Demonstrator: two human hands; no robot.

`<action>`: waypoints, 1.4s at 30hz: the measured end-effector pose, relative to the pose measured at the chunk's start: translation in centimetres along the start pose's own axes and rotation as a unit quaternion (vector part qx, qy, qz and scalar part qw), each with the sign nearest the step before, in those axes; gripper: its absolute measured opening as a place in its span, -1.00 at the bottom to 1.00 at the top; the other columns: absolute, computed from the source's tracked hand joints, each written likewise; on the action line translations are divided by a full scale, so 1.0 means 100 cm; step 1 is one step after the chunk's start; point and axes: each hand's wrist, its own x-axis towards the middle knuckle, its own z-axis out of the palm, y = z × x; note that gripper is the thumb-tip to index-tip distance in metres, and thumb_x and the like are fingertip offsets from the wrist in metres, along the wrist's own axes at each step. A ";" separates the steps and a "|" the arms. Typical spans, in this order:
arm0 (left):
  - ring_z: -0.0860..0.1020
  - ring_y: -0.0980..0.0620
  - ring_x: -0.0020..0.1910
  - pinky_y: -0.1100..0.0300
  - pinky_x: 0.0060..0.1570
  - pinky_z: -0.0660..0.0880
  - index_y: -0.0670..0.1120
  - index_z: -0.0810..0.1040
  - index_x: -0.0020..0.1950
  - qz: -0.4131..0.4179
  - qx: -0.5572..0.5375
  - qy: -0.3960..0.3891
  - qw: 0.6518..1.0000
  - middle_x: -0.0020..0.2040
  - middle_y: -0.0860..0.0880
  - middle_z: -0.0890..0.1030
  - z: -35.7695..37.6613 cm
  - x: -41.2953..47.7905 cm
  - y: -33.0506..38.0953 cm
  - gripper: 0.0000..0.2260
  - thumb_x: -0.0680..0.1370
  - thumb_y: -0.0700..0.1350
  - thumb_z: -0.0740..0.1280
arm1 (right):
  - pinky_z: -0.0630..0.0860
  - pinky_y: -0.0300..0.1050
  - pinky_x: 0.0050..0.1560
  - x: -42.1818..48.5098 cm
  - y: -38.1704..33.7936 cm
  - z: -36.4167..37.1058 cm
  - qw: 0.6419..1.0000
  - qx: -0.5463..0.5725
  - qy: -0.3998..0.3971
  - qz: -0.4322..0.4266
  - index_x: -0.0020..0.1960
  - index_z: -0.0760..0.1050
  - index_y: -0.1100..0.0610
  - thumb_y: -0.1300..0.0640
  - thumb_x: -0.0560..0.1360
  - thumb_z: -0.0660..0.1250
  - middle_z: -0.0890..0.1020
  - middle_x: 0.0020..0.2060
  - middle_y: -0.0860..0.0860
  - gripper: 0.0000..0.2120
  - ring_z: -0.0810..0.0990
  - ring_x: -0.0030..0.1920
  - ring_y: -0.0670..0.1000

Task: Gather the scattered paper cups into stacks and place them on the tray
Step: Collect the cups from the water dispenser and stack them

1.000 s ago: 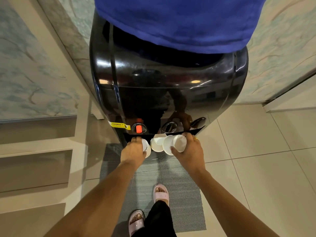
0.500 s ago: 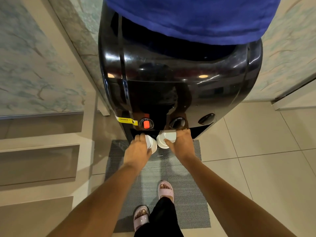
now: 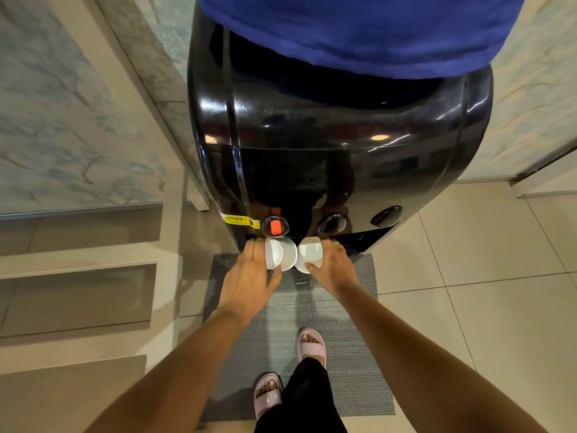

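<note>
My left hand [image 3: 249, 276] grips a white paper cup [image 3: 279, 254] lying on its side, mouth to the right. My right hand [image 3: 334, 265] holds another white paper cup [image 3: 309, 253], its mouth facing left. The two cup mouths almost meet just under the taps of a black water dispenser [image 3: 327, 151]. The tray below the taps is hidden behind my hands and the cups.
The dispenser carries a blue bottle cover [image 3: 359, 32] on top, a red tap [image 3: 275, 226] and two dark taps [image 3: 332, 222]. A grey mat [image 3: 296, 323] lies on the tiled floor under my sandalled feet [image 3: 310, 345]. Steps [image 3: 78, 295] rise at the left.
Both hands have drawn closer together in front of the taps. The cups now face each other mouth to mouth, nearly touching. The camera has moved in toward the dispenser.
</note>
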 end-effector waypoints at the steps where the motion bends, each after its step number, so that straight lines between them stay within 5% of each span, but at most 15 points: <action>1: 0.53 -0.12 -0.06 0.22 -0.35 0.35 -0.19 0.34 0.21 0.007 -0.001 0.007 1.000 0.09 -0.13 0.44 -0.002 -0.001 0.000 -0.62 0.48 -0.06 0.31 | 0.41 -0.05 0.18 -0.002 0.001 -0.001 1.000 0.015 0.003 0.002 0.33 0.29 0.20 0.08 0.43 0.40 0.45 0.23 0.15 -0.45 0.39 0.27 0.12; 9: 0.53 -0.09 0.06 0.14 -0.17 0.55 -0.20 0.27 0.34 0.041 -0.026 -0.004 0.999 0.23 -0.12 0.40 -0.002 -0.005 0.016 -0.52 0.50 -0.02 0.28 | 0.37 -0.04 0.28 -0.022 0.021 0.000 0.997 0.079 -0.003 0.018 0.44 0.15 0.19 0.07 0.41 0.43 0.42 0.32 0.15 -0.27 0.37 0.34 0.11; 16: 0.48 -0.04 0.16 0.15 0.00 0.54 -0.14 0.22 0.36 0.054 0.011 -0.053 0.997 0.22 -0.10 0.38 0.015 0.015 0.042 -0.56 0.55 0.00 0.20 | 0.38 -0.09 0.24 -0.024 0.039 0.004 0.996 0.080 -0.017 0.039 0.43 0.17 0.19 0.09 0.43 0.41 0.45 0.30 0.16 -0.32 0.41 0.32 0.11; 26: 0.53 -0.13 0.08 0.07 -0.04 0.49 -0.13 0.39 0.28 0.047 0.081 -0.117 0.989 0.12 -0.16 0.56 0.026 0.046 0.057 -0.66 0.54 -0.04 0.22 | 0.37 -0.19 0.09 -0.019 0.051 0.011 0.988 0.129 -0.004 0.088 0.38 0.27 0.21 0.07 0.47 0.37 0.52 0.22 0.12 -0.44 0.50 0.22 0.10; 29: 0.54 -0.15 0.11 0.06 0.02 0.50 -0.14 0.36 0.31 0.033 0.070 -0.153 0.985 0.16 -0.18 0.54 0.032 0.049 0.057 -0.64 0.54 -0.07 0.24 | 0.43 -0.13 0.12 -0.015 0.044 0.013 0.941 0.283 0.000 0.186 0.26 0.38 0.23 0.04 0.51 0.30 0.57 0.10 0.13 -0.60 0.54 0.13 0.12; 32: 0.53 -0.16 0.15 0.03 0.09 0.49 -0.15 0.31 0.35 0.017 0.046 -0.176 0.983 0.22 -0.19 0.50 0.037 0.049 0.056 -0.60 0.54 -0.10 0.25 | 0.48 0.15 0.21 -0.010 0.037 0.016 0.885 0.384 -0.010 0.261 0.15 0.44 0.27 0.00 0.55 0.22 0.58 0.10 0.21 -0.65 0.55 0.13 0.21; 42: 0.54 -0.16 0.13 0.07 0.03 0.48 -0.19 0.33 0.32 -0.009 -0.003 -0.164 0.986 0.17 -0.21 0.53 0.048 0.051 0.053 -0.59 0.52 -0.11 0.31 | 0.43 0.01 0.24 -0.001 0.025 0.024 0.774 0.531 -0.097 0.332 0.31 0.37 0.18 -0.11 0.58 0.10 0.48 0.27 0.16 -0.55 0.45 0.27 0.15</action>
